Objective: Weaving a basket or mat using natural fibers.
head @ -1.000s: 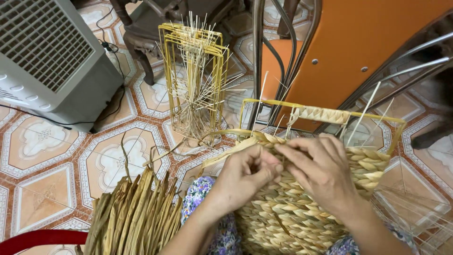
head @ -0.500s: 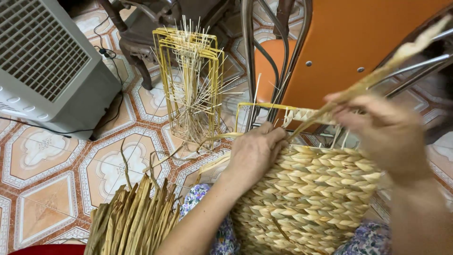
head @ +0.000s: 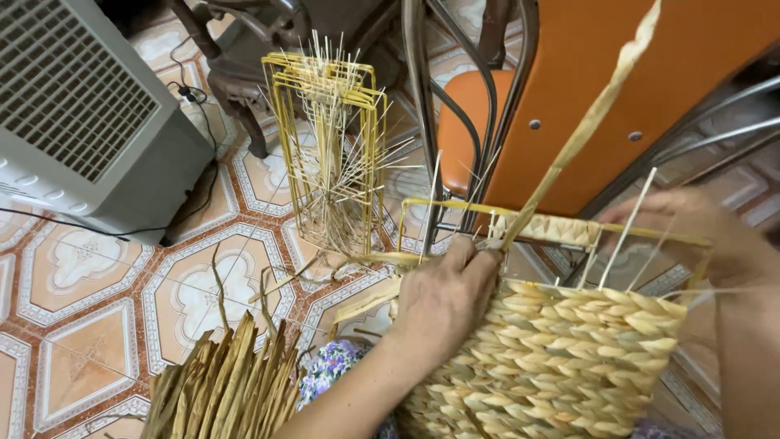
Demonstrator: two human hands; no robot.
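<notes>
The left hand [head: 445, 299] presses down on the rim of the half-woven basket [head: 561, 366], fingers closed on the base of a long dried-leaf strand [head: 587, 130], apparently to pin the weave while the strand is drawn taut up and to the right. The basket sits on the person's lap above the tiled floor [head: 97, 317], its yellow wire frame [head: 455, 205] bare at the top. The right hand [head: 691, 223] is blurred behind the frame; its grip cannot be told. A strand bundle [head: 223, 386] is cut off below.
</notes>
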